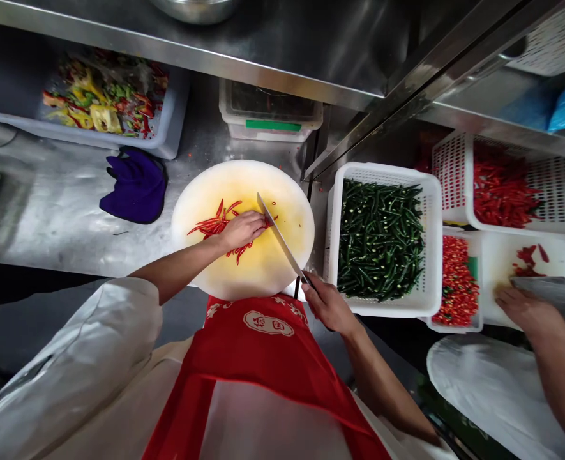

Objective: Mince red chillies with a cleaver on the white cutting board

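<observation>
A bunch of long red chillies [215, 227] lies on a round white cutting board [263, 268], left of the board's middle. The left hand [241, 230] presses down on the bunch, its grip curled over the chillies with fingertips tucked. The right hand [330, 306] is at the board's near right edge, its grip wrapped tight around the handle of a knife [279, 236]. The blade slants up and left across the board, and its tip meets the chillies just beside the left fingers.

The board sits on a steel bench [47, 211], close to its near edge. A purple cloth [136, 185] lies crumpled on the bench just left of the board. Behind the cloth, toward the far left corner, a pale tray [170, 128] holds mixed chopped peppers. A clear lidded box [267, 115] stands behind the board.

Right of the board, a white basket [428, 191] is filled with green chillies [380, 239]. Further right, another basket holds whole red chillies [502, 191], and a smaller tub holds chopped red chilli pieces [457, 281].

At the right edge, another person's hand [526, 310] rests on a second white board beside a broad cleaver [555, 297].
</observation>
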Available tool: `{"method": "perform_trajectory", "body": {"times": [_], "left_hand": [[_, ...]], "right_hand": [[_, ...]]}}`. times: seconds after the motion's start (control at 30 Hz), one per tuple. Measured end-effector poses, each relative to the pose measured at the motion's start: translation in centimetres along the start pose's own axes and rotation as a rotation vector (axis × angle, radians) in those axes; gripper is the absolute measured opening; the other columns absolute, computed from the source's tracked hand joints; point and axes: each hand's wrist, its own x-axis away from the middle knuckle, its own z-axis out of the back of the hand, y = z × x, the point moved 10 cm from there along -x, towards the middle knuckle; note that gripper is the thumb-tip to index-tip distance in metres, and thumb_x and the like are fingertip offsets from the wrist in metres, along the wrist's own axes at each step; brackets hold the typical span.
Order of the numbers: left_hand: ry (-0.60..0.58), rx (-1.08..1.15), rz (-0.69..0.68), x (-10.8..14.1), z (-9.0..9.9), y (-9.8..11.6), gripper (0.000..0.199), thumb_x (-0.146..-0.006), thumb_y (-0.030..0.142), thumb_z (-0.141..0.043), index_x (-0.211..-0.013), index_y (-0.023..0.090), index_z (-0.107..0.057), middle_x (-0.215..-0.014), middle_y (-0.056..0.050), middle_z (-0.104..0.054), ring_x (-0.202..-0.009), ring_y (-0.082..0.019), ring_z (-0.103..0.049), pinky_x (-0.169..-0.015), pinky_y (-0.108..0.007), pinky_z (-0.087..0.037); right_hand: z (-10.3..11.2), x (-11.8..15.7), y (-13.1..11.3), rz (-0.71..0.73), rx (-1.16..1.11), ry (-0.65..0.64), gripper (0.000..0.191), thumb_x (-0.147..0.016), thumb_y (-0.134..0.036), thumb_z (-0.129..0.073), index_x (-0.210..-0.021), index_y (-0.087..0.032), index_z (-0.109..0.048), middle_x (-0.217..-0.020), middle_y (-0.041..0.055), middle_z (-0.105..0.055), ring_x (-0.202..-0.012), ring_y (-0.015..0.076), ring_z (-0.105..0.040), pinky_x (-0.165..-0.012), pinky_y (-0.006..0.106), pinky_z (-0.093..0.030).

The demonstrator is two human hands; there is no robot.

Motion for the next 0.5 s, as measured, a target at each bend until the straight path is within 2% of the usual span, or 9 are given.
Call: {"method": "perform_trajectory", "body": {"times": [0.07,0.13,0.37,0.5], "left_hand": [[0.010,-0.006,0.004,0.1,-0.1,-0.1,0.023,-0.100,0.024,-0.049,-0.102,0.015,-0.071,-0.108,-0.011,-0.069,-0.104,-0.023,-0.062,-0.094,-0.040,-0.053],[0.030,-0.008,0.000,0.1,0.0,0.0,0.023,-0.100,0.024,-0.049,-0.101,0.015,-0.071,-0.108,-0.011,-0.069,-0.103,-0.023,-0.062,-0.093,-0.039,-0.053],[0.066,-0.031,-0.008,0.4,0.4,0.5,0.026,-0.101,0.026,-0.047,-0.102,0.016,-0.071,-0.104,-0.011,-0.069,-0.099,-0.021,-0.063,-0.091,-0.039,-0.053],[0.089,-0.054,0.030,0.7,1.2,0.4,0.027,-0.100,0.034,-0.051,-0.103,0.016,-0.071,-0.107,-0.012,-0.068,-0.101,-0.023,-0.061,-0.091,-0.040,-0.052]], "right_hand": [[0.1,1.4,0.5,-0.051,-0.020,-0.036,0.058,-0.103,-0.055,-0.034,-0.143,-0.018,-0.052,-0.068,0.0037,-0.066,-0.067,0.0209,-0.066,-0.066,0.030,-0.052],[-0.1,1.3,0.7,-0.073,-0.026,-0.041,0.057,-0.103,-0.055,-0.033,-0.143,-0.018,-0.052,-0.066,0.0026,-0.064,-0.065,0.0202,-0.065,-0.065,0.030,-0.051],[-1.3,-5.2,-0.4,0.029,-0.012,0.048,0.052,-0.103,-0.052,-0.034,-0.134,-0.017,-0.056,-0.071,0.0031,-0.066,-0.065,0.0190,-0.064,-0.065,0.028,-0.050],[-1.0,-5.2,-0.8,0.058,-0.016,0.056,0.053,-0.103,-0.052,-0.034,-0.135,-0.016,-0.055,-0.074,0.0046,-0.068,-0.068,0.0190,-0.065,-0.066,0.028,-0.050]]}}
